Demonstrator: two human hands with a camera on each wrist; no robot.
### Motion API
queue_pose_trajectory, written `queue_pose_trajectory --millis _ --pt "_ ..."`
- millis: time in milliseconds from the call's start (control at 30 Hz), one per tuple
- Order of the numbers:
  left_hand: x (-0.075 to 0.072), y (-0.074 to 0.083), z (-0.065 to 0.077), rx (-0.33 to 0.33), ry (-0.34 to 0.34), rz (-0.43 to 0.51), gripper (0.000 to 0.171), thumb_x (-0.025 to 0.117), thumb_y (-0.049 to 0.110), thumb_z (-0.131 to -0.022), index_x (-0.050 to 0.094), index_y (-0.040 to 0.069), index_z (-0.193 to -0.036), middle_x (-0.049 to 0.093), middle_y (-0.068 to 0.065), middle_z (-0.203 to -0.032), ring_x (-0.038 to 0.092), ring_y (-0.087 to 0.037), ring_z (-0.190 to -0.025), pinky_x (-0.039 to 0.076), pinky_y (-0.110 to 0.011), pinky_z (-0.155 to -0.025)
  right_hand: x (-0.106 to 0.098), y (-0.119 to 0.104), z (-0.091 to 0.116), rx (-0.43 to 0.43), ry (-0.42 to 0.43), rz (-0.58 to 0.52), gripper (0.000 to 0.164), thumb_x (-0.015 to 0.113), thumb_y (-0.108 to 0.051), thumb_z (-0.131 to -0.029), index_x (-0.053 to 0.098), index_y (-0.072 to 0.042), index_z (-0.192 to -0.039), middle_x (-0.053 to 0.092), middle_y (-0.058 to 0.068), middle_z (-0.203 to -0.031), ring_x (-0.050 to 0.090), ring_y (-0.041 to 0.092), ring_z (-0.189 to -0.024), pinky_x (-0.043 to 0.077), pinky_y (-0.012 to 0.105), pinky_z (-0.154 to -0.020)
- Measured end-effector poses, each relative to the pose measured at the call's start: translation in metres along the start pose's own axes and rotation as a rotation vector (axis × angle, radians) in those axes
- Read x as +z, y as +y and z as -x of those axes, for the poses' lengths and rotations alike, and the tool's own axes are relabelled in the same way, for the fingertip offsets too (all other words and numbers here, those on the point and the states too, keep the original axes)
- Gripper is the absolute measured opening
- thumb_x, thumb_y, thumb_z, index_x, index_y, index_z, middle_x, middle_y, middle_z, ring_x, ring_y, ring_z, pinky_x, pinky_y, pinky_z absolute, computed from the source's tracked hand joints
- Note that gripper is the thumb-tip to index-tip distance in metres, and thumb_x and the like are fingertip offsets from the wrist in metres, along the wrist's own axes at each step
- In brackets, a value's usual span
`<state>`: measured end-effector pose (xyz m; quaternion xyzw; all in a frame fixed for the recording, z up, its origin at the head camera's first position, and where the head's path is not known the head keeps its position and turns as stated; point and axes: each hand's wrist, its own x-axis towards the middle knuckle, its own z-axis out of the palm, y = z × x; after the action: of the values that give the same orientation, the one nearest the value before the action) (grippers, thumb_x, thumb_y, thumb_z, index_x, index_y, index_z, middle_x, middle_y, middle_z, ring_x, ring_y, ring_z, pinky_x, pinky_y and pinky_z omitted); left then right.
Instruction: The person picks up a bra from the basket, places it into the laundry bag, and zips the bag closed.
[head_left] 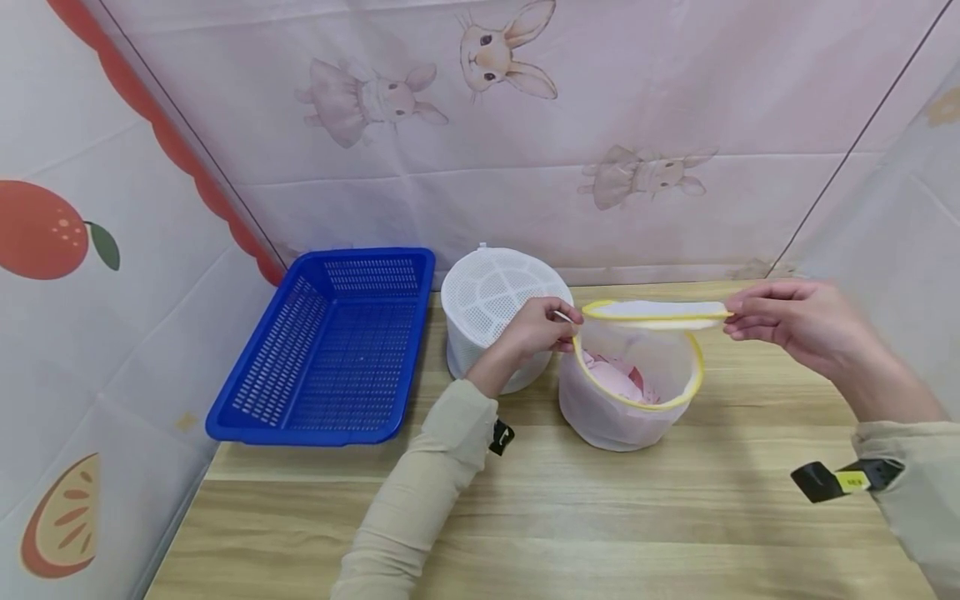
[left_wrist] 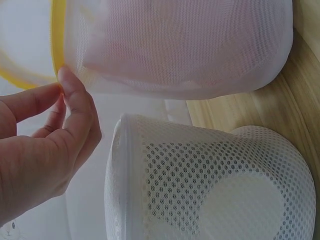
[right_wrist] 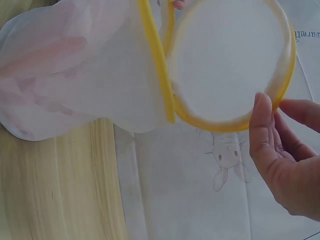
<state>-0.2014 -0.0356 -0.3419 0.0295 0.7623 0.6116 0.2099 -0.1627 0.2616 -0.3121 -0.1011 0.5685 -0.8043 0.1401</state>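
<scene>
A round mesh laundry bag (head_left: pixel 618 423) with yellow edging stands on the table, its top unfastened. Folded pink cloth (head_left: pixel 617 379) lies inside. My left hand (head_left: pixel 538 327) pinches the yellow rim at the bag's left side, seen close up in the left wrist view, thumb against fingertips. Opposite, my right hand (head_left: pixel 802 321) pinches the edge of the bag's round lid (head_left: pixel 656 311), which is raised above the opening. In the right wrist view the lid (right_wrist: pixel 227 60) is held by its yellow edge between thumb and fingers, and it joins the bag at one side.
A white mesh laundry bag (head_left: pixel 498 292), closed and cylindrical, stands just left of the bag, beneath my left hand. Farther left lies a blue plastic basket (head_left: pixel 352 358) with slotted walls. A printed cloth backdrop (head_left: pixel 420 200) rises behind the wooden table (head_left: pixel 570 517).
</scene>
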Motion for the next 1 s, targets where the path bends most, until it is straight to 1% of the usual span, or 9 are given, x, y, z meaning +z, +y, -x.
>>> queue_pose_trajectory --millis 133,233,433,633,867,1000 --pt "0.001 0.000 0.001 0.003 0.006 -0.018 0.012 0.057 -0.005 -0.086 0.059 -0.005 -0.098 0.055 -0.007 -0.079 0.054 -0.011 -0.056 0.051 -0.019 -0.057 -0.002 0.005 0.001 0.012 -0.040 0.003 0.022 0.046 0.016 -0.087 0.066 0.009 -0.090 0.067 0.017 -0.083 0.066 0.026 -0.071 0.055 0.033 -0.066" --pt "0.001 -0.001 0.001 0.006 0.010 -0.029 0.012 0.056 -0.005 -0.086 0.058 -0.005 -0.098 0.055 -0.007 -0.080 0.055 -0.012 -0.059 0.052 -0.021 -0.059 -0.002 0.011 0.002 0.011 -0.034 0.056 0.023 0.046 0.017 -0.086 0.067 0.007 -0.088 0.067 0.015 -0.083 0.066 0.024 -0.070 0.055 0.031 -0.064" --pt "0.002 -0.003 -0.001 0.007 0.010 -0.007 0.014 0.056 -0.005 -0.086 0.057 -0.007 -0.100 0.057 -0.010 -0.082 0.058 -0.015 -0.065 0.054 -0.024 -0.064 -0.003 0.022 0.006 0.052 0.021 0.210 0.020 0.051 0.014 -0.085 0.068 0.001 -0.085 0.066 0.009 -0.080 0.063 0.018 -0.066 0.053 0.026 -0.060" --pt "0.001 -0.004 -0.002 -0.013 0.008 -0.007 0.020 0.055 -0.004 -0.086 0.054 -0.002 -0.107 0.059 -0.013 -0.085 0.061 -0.018 -0.066 0.054 -0.029 -0.068 -0.004 0.032 0.007 0.095 0.055 0.332 0.016 0.056 0.011 -0.084 0.065 -0.001 -0.085 0.065 0.007 -0.078 0.062 0.017 -0.066 0.053 0.026 -0.058" --pt "0.002 -0.004 -0.002 -0.045 0.009 0.011 0.026 0.054 -0.005 -0.086 0.053 -0.003 -0.112 0.059 -0.012 -0.085 0.059 -0.016 -0.063 0.054 -0.032 -0.072 -0.002 0.040 0.006 0.126 0.065 0.506 0.008 0.058 0.007 -0.084 0.057 0.003 -0.090 0.066 0.004 -0.077 0.062 0.016 -0.065 0.053 0.027 -0.058" --pt "0.003 -0.004 0.000 -0.055 0.019 0.010 0.025 0.055 -0.005 -0.086 0.053 -0.002 -0.111 0.058 -0.012 -0.084 0.059 -0.017 -0.063 0.054 -0.033 -0.073 0.000 0.043 0.006 0.136 0.075 0.575 0.011 0.060 0.005 -0.084 0.053 0.007 -0.092 0.065 0.003 -0.076 0.062 0.016 -0.065 0.053 0.027 -0.058"
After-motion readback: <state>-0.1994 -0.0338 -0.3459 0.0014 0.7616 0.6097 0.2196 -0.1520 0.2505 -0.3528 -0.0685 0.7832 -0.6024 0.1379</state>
